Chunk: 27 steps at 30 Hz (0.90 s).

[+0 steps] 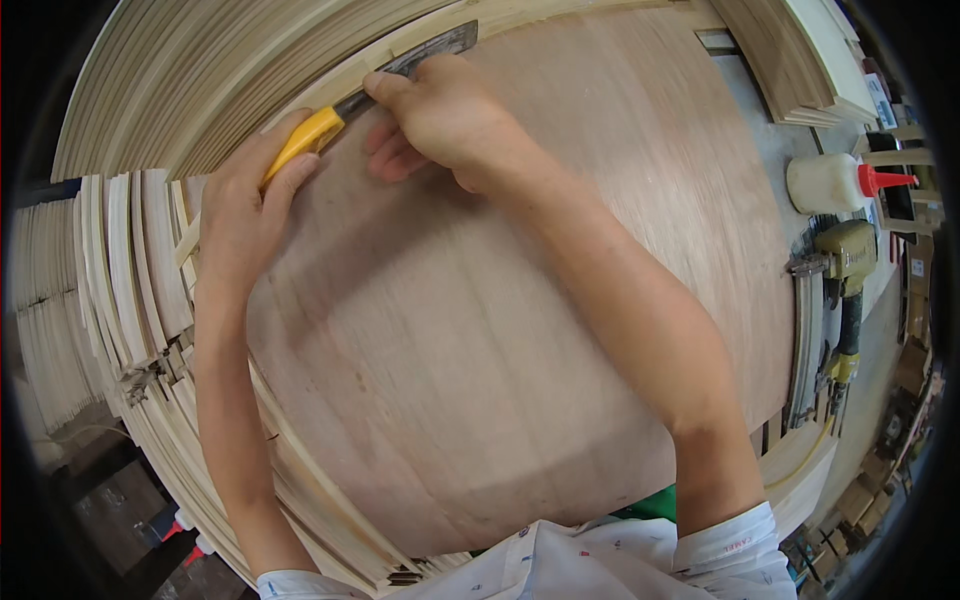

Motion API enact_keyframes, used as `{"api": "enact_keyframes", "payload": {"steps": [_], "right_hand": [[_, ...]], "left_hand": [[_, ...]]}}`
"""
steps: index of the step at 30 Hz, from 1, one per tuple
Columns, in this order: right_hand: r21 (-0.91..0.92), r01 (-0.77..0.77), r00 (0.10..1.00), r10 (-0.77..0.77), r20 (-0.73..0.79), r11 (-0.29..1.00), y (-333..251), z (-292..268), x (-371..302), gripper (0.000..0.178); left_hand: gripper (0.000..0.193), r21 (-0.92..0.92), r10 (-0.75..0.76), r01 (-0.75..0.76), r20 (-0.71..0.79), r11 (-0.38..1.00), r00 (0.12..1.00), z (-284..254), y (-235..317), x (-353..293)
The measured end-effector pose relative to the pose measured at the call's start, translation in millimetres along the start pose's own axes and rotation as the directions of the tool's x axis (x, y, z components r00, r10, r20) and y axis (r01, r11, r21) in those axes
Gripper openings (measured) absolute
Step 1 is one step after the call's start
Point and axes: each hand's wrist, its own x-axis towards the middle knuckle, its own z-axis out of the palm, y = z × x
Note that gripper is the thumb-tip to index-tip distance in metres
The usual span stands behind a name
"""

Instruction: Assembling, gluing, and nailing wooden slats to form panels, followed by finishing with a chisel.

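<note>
My left hand (250, 190) is closed around the yellow handle of a long tool with a dark metal blade (455, 38), probably a knife or a saw. My right hand (455, 110) grips the blade between thumb and forefinger, farther along from the handle. Its other fingers curl loosely below, over the board. Part of the blade is hidden by this hand. The tool lies slantwise along the far left edge of a large flat plywood board (480, 360), beside pale wood strips.
Long wood strips (190, 80) are stacked beyond the board's far left edge. More strips (125, 260) stand on the left. At right are a glue bottle (825, 184) with a red nozzle, a nail gun (848, 250) with a yellow hose, and stacked panels (790, 70).
</note>
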Motion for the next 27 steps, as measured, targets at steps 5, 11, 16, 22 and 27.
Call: {"api": "enact_keyframes", "payload": {"steps": [5, 11, 16, 22, 27], "right_hand": [[0.117, -0.034, 0.999, 0.034, 0.005, 0.993, 0.3, -5.3, -1.5, 0.037], [0.035, 0.041, 0.997, -0.039, -0.06, 0.999, -0.3, -8.2, -3.3, 0.038], [0.111, 0.053, 0.997, -0.046, -0.061, 0.992, 12.4, -16.6, 9.8, 0.038], [0.16, 0.049, 0.988, -0.025, -0.153, 0.986, 6.4, -8.1, 4.7, 0.048], [0.079, 0.141, 0.984, -0.131, -0.12, 0.987, 14.6, -11.8, 6.4, 0.038]], "left_hand": [[0.035, 0.061, 0.013, -0.012, -0.027, 0.998, 1.0, 6.4, 17.0, 9.3], [0.033, 0.018, 0.045, -0.044, -0.069, 0.999, 0.997, 12.5, 13.5, 15.0], [0.034, 0.091, 0.079, -0.076, -0.031, 0.993, 0.996, 15.1, 24.7, 24.0], [0.034, 0.1, 0.016, -0.017, 0.017, 0.995, 1.0, 16.9, 35.1, 31.5], [0.031, 0.069, 0.021, -0.017, -0.047, 0.997, 0.999, 23.4, 39.8, 24.2]]}}
